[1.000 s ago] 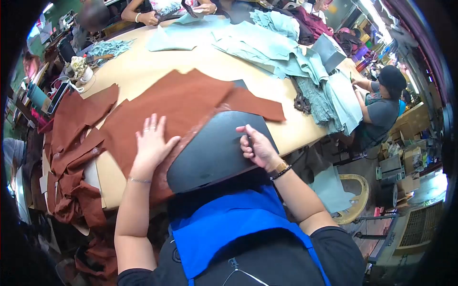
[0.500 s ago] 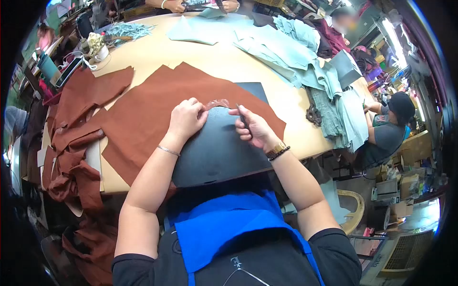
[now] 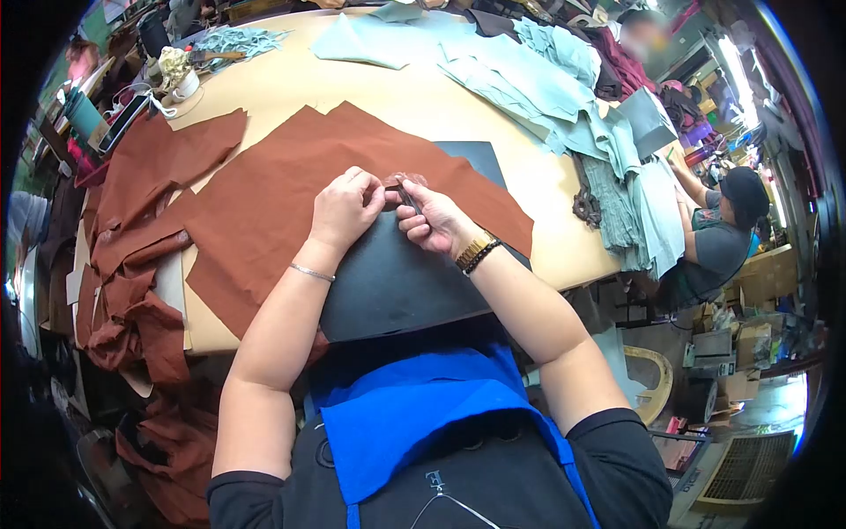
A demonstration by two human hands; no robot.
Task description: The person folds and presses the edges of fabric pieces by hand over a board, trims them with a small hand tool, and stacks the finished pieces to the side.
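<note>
A large reddish-brown leather sheet lies over a black board at the table's near edge. My left hand is closed in a pinch at the sheet's near edge, on a small brown leather piece that shows between the hands. Close by on the right, my right hand is wrapped round a slim dark tool; its kind is not clear. Its tip meets the brown piece. A crumpled, shiny brown scrap shows just beyond my right fingers.
More brown leather is heaped at the left and hangs over the table edge. Pale blue-green leather pieces spread across the far right. A white cup stands at the back left. Another person in a dark cap sits at the right.
My right hand has moved left, close to my left hand, with the dark tool in it. My left hand stays nearly in place. A brown leather piece now shows between the hands.
</note>
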